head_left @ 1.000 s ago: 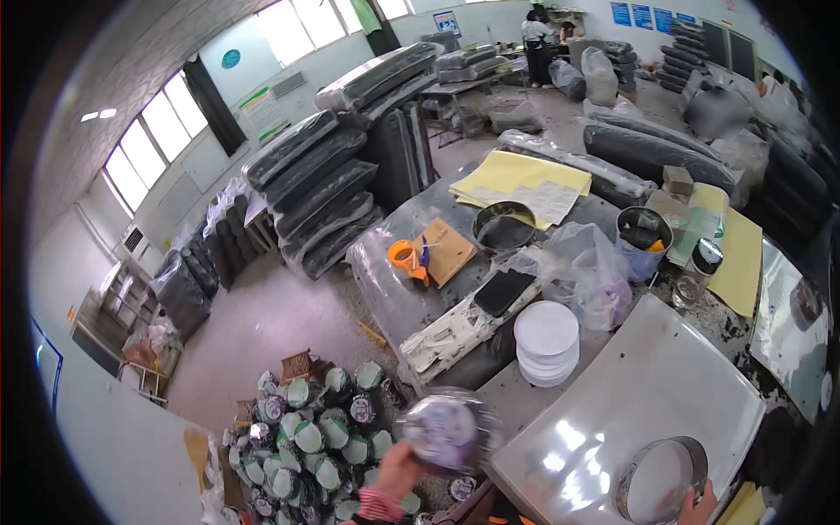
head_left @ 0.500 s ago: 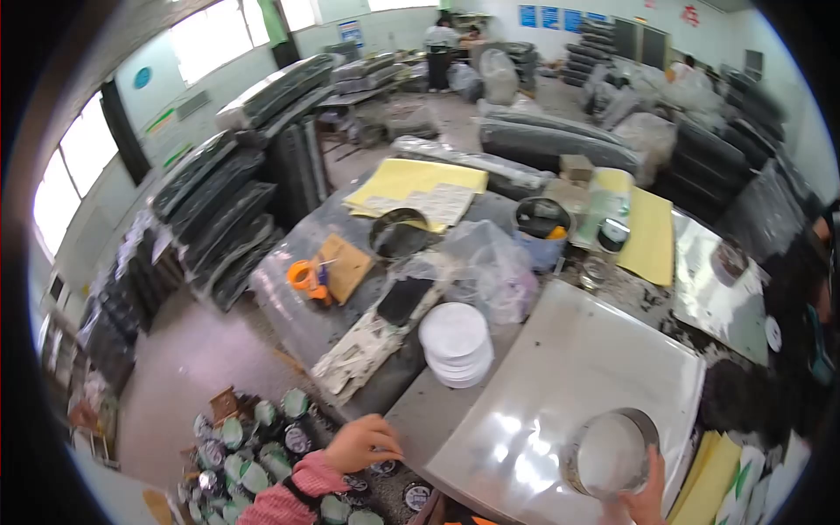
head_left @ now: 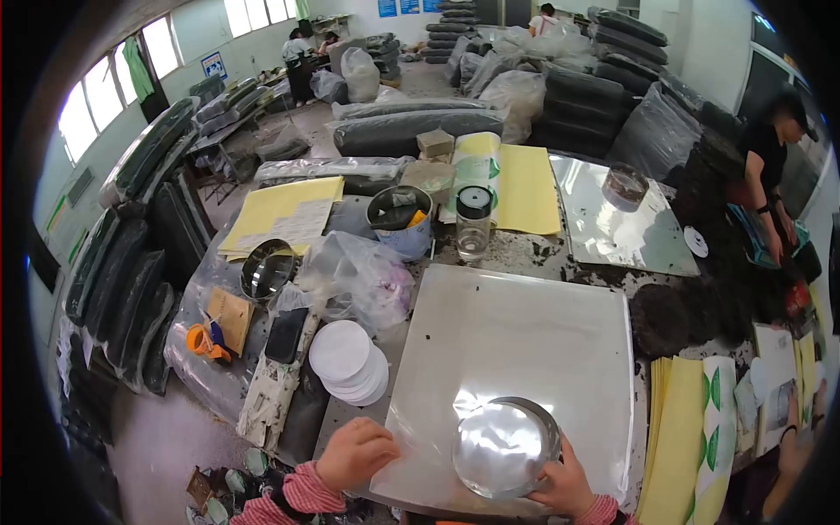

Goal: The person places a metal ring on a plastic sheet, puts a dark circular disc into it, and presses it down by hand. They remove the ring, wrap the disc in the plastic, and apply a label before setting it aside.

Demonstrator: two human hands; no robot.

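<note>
My right hand (head_left: pixel 564 484) grips a round metal ring (head_left: pixel 551 426) at its right side, thumb and fingers around the rim. The ring rests on or just over the lower part of a large shiny metal sheet (head_left: pixel 525 332); its inside gleams brightly. My left hand (head_left: pixel 357 451) hovers by the sheet's lower left edge, its fingers curled together and nothing visible in them. Above that hand stands a stack of white paper discs (head_left: pixel 341 352). A dark phone-like slab (head_left: pixel 286 335) lies on a pale, stained strip (head_left: pixel 269 389) left of the stack.
Behind the sheet are a lidded glass jar (head_left: pixel 473 227), a bucket (head_left: pixel 408 238) and a crumpled plastic bag (head_left: pixel 354 271). Orange tape (head_left: pixel 203 343) lies left. Yellow paper (head_left: pixel 669 429) and a dark pile (head_left: pixel 669 319) are right. A co-worker (head_left: pixel 770 166) stands at far right.
The view has swung right, bringing the co-worker into sight. My right hand still holds the metal ring, now nearer my left hand. The ring's inside looks shiny where it looked white before.
</note>
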